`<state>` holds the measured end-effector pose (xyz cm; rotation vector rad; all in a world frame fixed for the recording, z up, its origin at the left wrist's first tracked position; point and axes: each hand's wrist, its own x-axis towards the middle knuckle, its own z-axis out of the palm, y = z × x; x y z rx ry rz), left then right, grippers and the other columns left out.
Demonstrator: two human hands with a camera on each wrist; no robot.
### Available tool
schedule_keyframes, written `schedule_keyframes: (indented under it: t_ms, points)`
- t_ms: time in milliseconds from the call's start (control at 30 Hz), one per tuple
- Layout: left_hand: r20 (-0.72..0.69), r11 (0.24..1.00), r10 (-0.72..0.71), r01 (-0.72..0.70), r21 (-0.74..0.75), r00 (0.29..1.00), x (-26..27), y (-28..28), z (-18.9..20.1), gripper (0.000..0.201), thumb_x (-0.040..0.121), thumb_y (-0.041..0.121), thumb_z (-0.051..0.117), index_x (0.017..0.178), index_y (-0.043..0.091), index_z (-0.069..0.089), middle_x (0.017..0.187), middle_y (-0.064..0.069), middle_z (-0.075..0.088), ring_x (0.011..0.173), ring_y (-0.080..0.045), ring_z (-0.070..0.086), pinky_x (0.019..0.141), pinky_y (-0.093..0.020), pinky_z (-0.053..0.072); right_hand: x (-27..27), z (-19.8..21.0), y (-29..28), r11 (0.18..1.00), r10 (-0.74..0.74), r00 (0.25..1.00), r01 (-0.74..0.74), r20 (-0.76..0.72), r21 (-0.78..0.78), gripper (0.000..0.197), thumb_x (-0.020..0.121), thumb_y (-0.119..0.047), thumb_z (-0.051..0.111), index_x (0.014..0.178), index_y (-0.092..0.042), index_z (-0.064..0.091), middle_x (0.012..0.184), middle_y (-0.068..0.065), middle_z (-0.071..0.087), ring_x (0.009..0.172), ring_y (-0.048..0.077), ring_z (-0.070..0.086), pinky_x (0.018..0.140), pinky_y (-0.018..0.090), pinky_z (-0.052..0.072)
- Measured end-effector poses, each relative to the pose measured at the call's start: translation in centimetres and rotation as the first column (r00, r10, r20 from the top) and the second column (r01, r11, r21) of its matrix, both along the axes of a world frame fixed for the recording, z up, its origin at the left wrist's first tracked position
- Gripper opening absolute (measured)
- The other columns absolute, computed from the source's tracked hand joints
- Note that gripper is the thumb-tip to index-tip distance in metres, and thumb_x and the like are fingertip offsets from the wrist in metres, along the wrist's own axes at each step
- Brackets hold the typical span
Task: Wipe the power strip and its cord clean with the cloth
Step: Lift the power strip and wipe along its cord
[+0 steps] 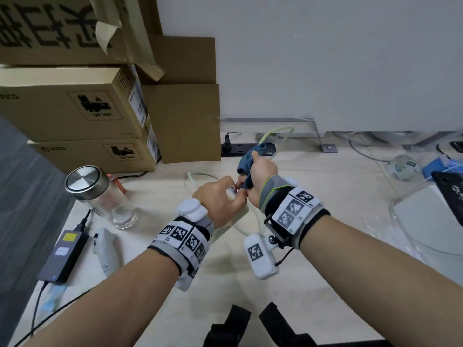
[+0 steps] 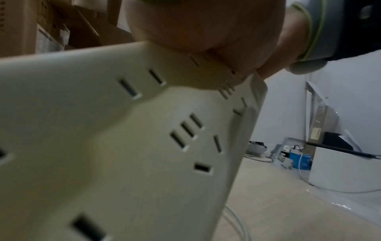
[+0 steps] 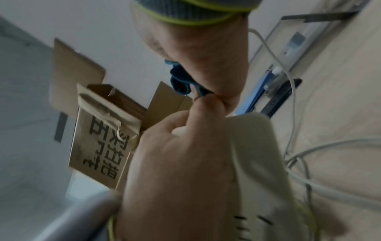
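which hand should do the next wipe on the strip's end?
Right. The right hand already grips the blue cloth at the far end of the white power strip. The left hand holds the strip, so it likely serves best as the brace.

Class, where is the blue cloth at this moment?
In the head view, the blue cloth sits just right of centre, gripped in the right hand, at the far end of the white power strip that the left hand holds.

Head overhead; wrists close on power strip point(image 2: 144, 146)
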<state>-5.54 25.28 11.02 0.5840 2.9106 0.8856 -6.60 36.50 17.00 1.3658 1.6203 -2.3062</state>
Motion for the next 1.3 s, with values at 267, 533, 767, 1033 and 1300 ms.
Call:
schedule_keyframes:
  t_ms: [267,533,767,1033,1300]
  points:
    - [-0.133,0.992,-0.057,0.071,0.101,0.989,0.7,-0.5,-0.2,0.038,0.075,0.052,0.051,0.078,0.015,0.061,0.058,-0.003,0.057,0.055,-0.027,0.047,0.056,-0.028,0.034,-1.0,0.4,1.3,0.999,0.042,0.999,-0.042,-0.002,0.01,0.029,0.097,-0.02,0.035,0.068,-0.016,0.037,0.062,0.002,0.034,0.048,0.016,0.032,0.048,0.023,0.03]
    - [-0.167,0.985,-0.135,0.151,0.087,0.977,1.6,-2.4,-1.5,0.043,0.072,0.059,0.041,0.075,0.02,0.058,0.055,0.008,0.044,0.052,-0.023,0.039,0.056,-0.026,0.029,-2.1,0.8,4.8,0.976,-0.192,0.981,0.189,-0.017,-0.108,0.019,0.084,-0.022,0.037,0.066,-0.017,0.034,0.048,-0.002,0.025,0.035,0.014,0.015,0.045,0.019,0.017]
    - [-0.047,0.994,-0.026,0.031,0.102,0.999,0.6,-2.3,-1.6,0.025,0.079,0.057,0.049,0.077,0.031,0.051,0.052,0.009,0.049,0.053,-0.024,0.049,0.055,-0.027,0.035,-2.0,-0.6,3.5,0.987,-0.107,0.979,0.084,-0.174,-0.135,0.018,0.088,-0.035,0.046,0.082,-0.018,0.05,0.072,0.002,0.048,0.052,0.018,0.043,0.05,0.026,0.04]
    - [0.07,0.978,-0.109,0.094,0.188,0.992,-2.5,-1.5,0.6,0.015,0.092,0.02,0.049,0.085,0.019,0.063,0.08,0.001,0.068,0.076,-0.021,0.062,0.067,-0.034,0.048,1.5,-3.5,0.1,0.761,0.513,0.856,-0.424,-0.057,0.491,0.036,0.092,-0.041,0.045,0.095,-0.01,0.062,0.099,0.018,0.067,0.094,0.034,0.063,0.088,0.048,0.051]
    - [0.008,0.977,-0.092,0.089,0.196,0.996,-0.2,0.1,0.0,0.025,0.086,0.028,0.044,0.062,0.018,0.044,0.055,0.004,0.045,0.056,-0.025,0.044,0.051,-0.031,0.024,0.6,-3.6,-0.2,0.819,0.35,0.936,-0.317,0.02,0.478,0.039,0.096,-0.032,0.034,0.108,-0.005,0.059,0.099,0.016,0.064,0.091,0.033,0.061,0.083,0.04,0.05]
